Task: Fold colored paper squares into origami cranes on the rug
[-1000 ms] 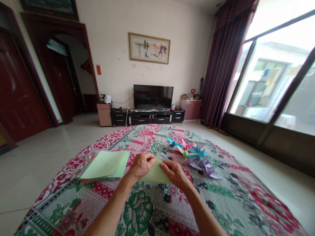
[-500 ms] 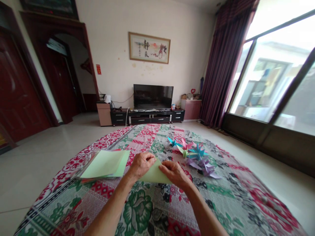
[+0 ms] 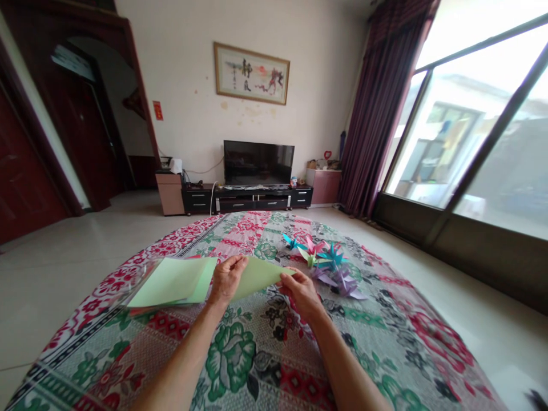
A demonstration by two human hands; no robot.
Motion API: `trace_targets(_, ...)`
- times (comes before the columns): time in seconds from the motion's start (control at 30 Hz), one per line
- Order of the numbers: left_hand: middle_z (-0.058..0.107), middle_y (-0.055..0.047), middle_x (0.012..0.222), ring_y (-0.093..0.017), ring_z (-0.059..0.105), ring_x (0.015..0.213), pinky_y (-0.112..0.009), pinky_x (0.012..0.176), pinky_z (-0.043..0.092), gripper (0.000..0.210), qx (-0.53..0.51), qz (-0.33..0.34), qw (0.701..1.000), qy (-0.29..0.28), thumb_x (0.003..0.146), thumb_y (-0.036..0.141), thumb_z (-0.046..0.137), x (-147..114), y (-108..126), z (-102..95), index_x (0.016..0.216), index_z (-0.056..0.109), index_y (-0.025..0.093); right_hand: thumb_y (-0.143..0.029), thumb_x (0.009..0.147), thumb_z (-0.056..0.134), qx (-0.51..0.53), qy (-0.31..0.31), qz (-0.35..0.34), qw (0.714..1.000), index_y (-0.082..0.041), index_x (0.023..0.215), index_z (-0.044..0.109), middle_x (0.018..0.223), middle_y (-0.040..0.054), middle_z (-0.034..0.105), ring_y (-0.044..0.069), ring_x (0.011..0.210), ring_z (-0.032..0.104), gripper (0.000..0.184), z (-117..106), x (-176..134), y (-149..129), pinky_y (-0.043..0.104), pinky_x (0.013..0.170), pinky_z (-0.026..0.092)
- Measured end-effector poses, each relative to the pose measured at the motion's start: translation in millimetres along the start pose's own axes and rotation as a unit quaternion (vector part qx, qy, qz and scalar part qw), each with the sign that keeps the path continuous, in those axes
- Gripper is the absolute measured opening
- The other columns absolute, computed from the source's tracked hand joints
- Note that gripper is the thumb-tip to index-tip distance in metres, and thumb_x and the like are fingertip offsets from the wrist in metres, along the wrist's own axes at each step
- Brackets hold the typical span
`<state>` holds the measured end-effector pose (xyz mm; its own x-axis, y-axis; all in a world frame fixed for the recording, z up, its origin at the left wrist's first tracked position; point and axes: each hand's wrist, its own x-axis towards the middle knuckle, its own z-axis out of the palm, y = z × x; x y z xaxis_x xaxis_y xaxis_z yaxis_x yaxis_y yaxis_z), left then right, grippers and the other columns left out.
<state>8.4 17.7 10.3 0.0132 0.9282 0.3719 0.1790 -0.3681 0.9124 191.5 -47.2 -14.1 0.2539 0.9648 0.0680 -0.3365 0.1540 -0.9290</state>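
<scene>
A folded piece of light green paper (image 3: 257, 277) is held up between my two hands above the table. My left hand (image 3: 229, 277) pinches its left corner, and my right hand (image 3: 299, 290) pinches the pointed right corner. To the left of my left hand lies a stack of paper sheets (image 3: 171, 279), green on top, with a reddish edge showing beneath. Beyond my right hand stand several folded paper cranes: a purple one (image 3: 346, 282), a teal one (image 3: 333, 257), a pink one (image 3: 314, 246) and a pale green one (image 3: 310, 260).
A patterned red, green and grey cloth (image 3: 233, 359) covers the round table. Past the table, a television (image 3: 259, 164) stands on a low black cabinet (image 3: 240, 202). Purple curtains (image 3: 372, 114) and a large window are on the right.
My hands have moved apart, stretching the green paper between them, and its right corner now shows as a point. The camera view has shifted slightly, moving the scene leftward.
</scene>
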Motion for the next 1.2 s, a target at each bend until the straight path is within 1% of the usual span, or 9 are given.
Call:
trace_targets(0.13,0.066,-0.003,0.069,-0.014,0.056,0.065,-0.021,0.061,0.044,0.034,-0.023,-0.013,1.0,0.015,0.068,0.044,0.059,-1,1,0.5,0.076,0.068,0.013,-0.041,0.06,0.075,0.003,-0.007,-0.014,1.0,-0.016,0.079,0.066,0.065,-0.0003,0.062,0.011,0.058,0.056,0.032,-2,0,2,0.024,0.059,0.047)
trace_targets(0.37,0.068,-0.003,0.071,-0.014,0.058,0.067,-0.021,0.064,0.046,0.034,-0.038,-0.021,0.999,0.025,0.067,0.044,0.06,0,-3,1.1,0.076,0.069,0.013,-0.043,0.065,0.072,-0.004,-0.016,-0.008,1.0,-0.016,0.083,0.07,0.066,0.0012,0.065,0.012,0.06,0.057,0.033,-7,-1,4,0.026,0.063,0.046)
trace_targets(0.63,0.069,-0.004,0.074,-0.016,0.059,0.069,-0.022,0.066,0.046,0.039,-0.006,-0.028,0.999,0.018,0.069,0.047,0.057,0,-2,0.2,0.081,0.07,0.012,-0.047,0.067,0.069,-0.003,-0.012,-0.008,1.0,-0.016,0.083,0.068,0.072,0.0021,0.065,0.015,0.067,0.061,0.035,-12,-1,7,0.027,0.065,0.047)
trace_targets(0.77,0.069,-0.004,0.075,-0.015,0.058,0.069,-0.022,0.065,0.045,0.04,0.009,-0.026,1.0,0.011,0.07,0.047,0.055,3,-8,2.7,0.083,0.07,0.012,-0.049,0.063,0.069,-0.027,0.04,-0.007,0.999,-0.015,0.079,0.068,0.069,0.0029,0.065,0.016,0.064,0.06,0.037,-9,-3,3,0.026,0.062,0.047)
trace_targets(0.87,0.067,-0.002,0.067,-0.014,0.056,0.065,-0.021,0.061,0.043,0.037,0.049,-0.029,0.998,-0.007,0.071,0.045,0.053,8,-14,6.4,0.079,0.07,0.013,-0.048,0.063,0.065,-0.113,0.106,-0.023,0.988,-0.015,0.077,0.068,0.064,0.0028,0.064,0.015,0.057,0.056,0.036,-8,-4,-3,0.025,0.054,0.043)
trace_targets(0.93,0.064,-0.001,0.061,-0.013,0.055,0.06,-0.019,0.055,0.039,0.034,0.104,-0.038,0.993,-0.032,0.071,0.042,0.052,12,-15,9.1,0.074,0.07,0.014,-0.045,0.067,0.059,-0.227,0.134,-0.055,0.963,-0.015,0.071,0.067,0.06,0.0019,0.062,0.014,0.055,0.054,0.031,-8,-4,-7,0.024,0.052,0.04)
trace_targets(0.97,0.063,0.0,0.058,-0.012,0.054,0.057,-0.019,0.053,0.037,0.032,0.137,-0.042,0.989,-0.046,0.072,0.041,0.052,14,-15,10.5,0.071,0.07,0.014,-0.042,0.068,0.056,-0.296,0.142,-0.076,0.942,-0.016,0.068,0.067,0.059,0.0017,0.061,0.015,0.055,0.053,0.028,-9,-4,-9,0.024,0.053,0.039)
trace_targets(1.1,0.067,-0.003,0.062,-0.014,0.058,0.06,-0.019,0.05,0.034,0.026,0.296,-0.052,0.946,-0.123,0.073,0.032,0.051,22,-7,16.9,0.07,0.071,0.017,-0.029,0.07,0.049,-0.527,0.156,-0.132,0.825,-0.016,0.063,0.067,0.067,0.0047,0.064,0.016,0.064,0.055,0.023,-11,-4,-13,0.024,0.062,0.039)
trace_targets(1.2,0.071,-0.008,0.07,-0.018,0.062,0.066,-0.021,0.053,0.036,0.024,0.365,-0.064,0.915,-0.161,0.072,0.028,0.051,26,0,23.9,0.074,0.072,0.017,-0.024,0.07,0.048,-0.615,0.151,-0.127,0.763,-0.015,0.061,0.066,0.071,0.0067,0.063,0.015,0.066,0.055,0.022,-11,-6,-11,0.023,0.065,0.038)
